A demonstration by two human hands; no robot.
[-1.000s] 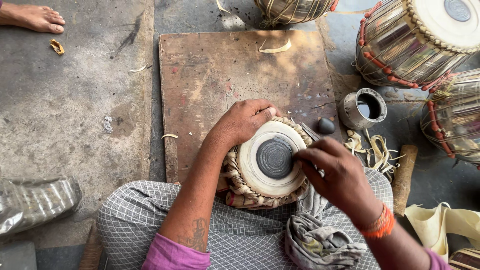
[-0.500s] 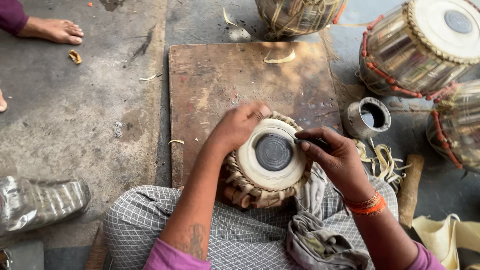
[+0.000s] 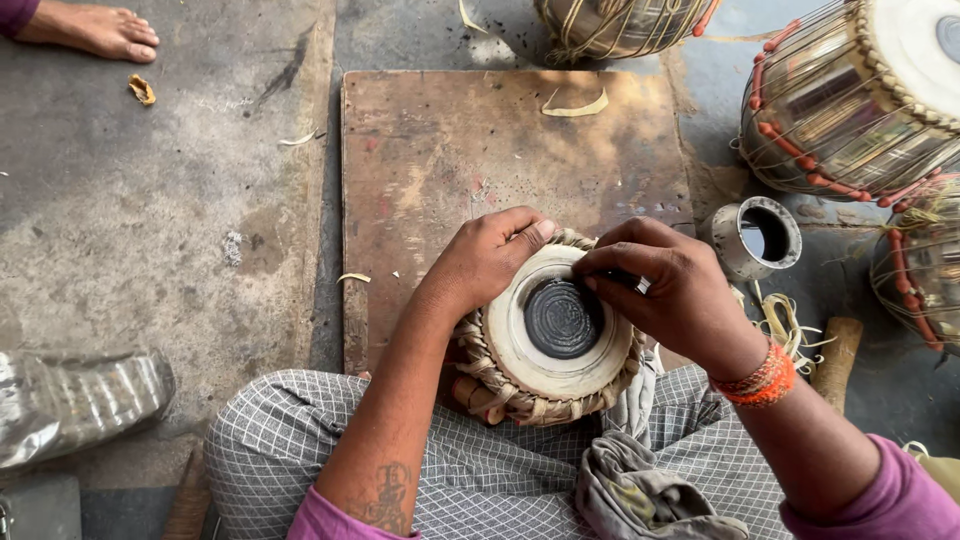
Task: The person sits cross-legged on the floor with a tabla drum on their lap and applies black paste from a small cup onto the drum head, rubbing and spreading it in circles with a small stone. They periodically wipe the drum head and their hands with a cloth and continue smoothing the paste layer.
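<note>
A small hand drum [image 3: 548, 345] with a cream skin, a round black centre patch and braided straps rests in my lap against my checked cloth. My left hand [image 3: 487, 262] grips the drum's far left rim, fingers curled over the edge. My right hand [image 3: 668, 292] lies over the right side of the skin, its fingertips pinched on a small dark object pressed at the edge of the black patch; the object is mostly hidden.
A worn wooden board [image 3: 480, 160] lies on the concrete floor ahead. A small metal cup [image 3: 755, 238] stands to the right, with larger strapped drums [image 3: 850, 100] beyond. Another person's bare foot [image 3: 95, 30] is at top left. A crumpled rag [image 3: 640, 495] lies on my lap.
My right hand has moved up and in over the drum skin, from the right rim to the black patch. My left hand keeps its grip on the rim.
</note>
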